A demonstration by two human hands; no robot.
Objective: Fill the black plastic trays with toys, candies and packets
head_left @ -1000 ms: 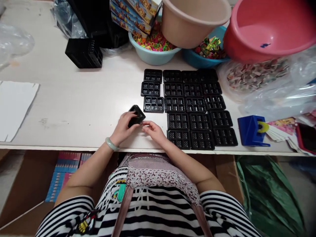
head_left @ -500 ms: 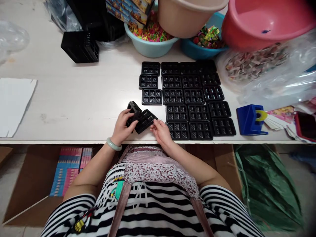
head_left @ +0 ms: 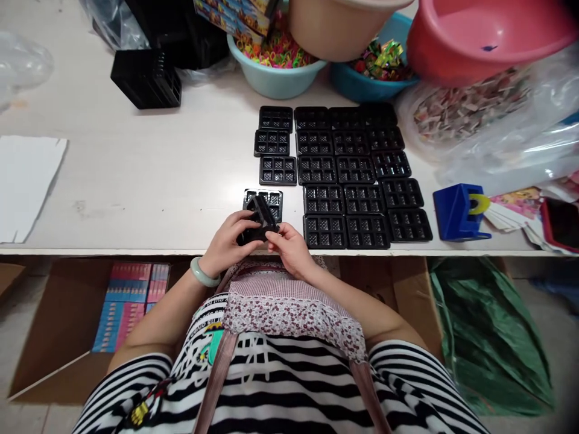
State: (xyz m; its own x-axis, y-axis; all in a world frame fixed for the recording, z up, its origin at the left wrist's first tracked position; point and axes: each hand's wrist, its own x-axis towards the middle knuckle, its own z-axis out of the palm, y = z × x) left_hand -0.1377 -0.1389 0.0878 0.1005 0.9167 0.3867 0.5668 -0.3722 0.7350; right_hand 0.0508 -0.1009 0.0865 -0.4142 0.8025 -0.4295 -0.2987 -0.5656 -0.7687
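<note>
My left hand (head_left: pixel 235 236) is closed around small black plastic trays (head_left: pixel 263 212) near the table's front edge; how many it holds is hidden. My right hand (head_left: pixel 292 248) pinches the lower right corner of the held trays between thumb and fingers. Just behind them, a black compartment tray (head_left: pixel 275 199) lies flat on the table, partly covered by the held ones. To the right, several more black trays (head_left: pixel 324 199) lie in rows, each divided into small square pockets.
A stack of black trays (head_left: pixel 147 78) stands at the back left. Behind the rows are a light blue basin (head_left: pixel 275 81) of colourful small rings, a blue basin (head_left: pixel 371 88) of shiny wrappers and a pink basin (head_left: pixel 452 66). A blue tape dispenser (head_left: pixel 455 214) sits at right.
A tray now lies flat below the left column, where the table was bare. Both hands have drawn closer together, with my right hand now gripping the corner of the remaining held trays.
</note>
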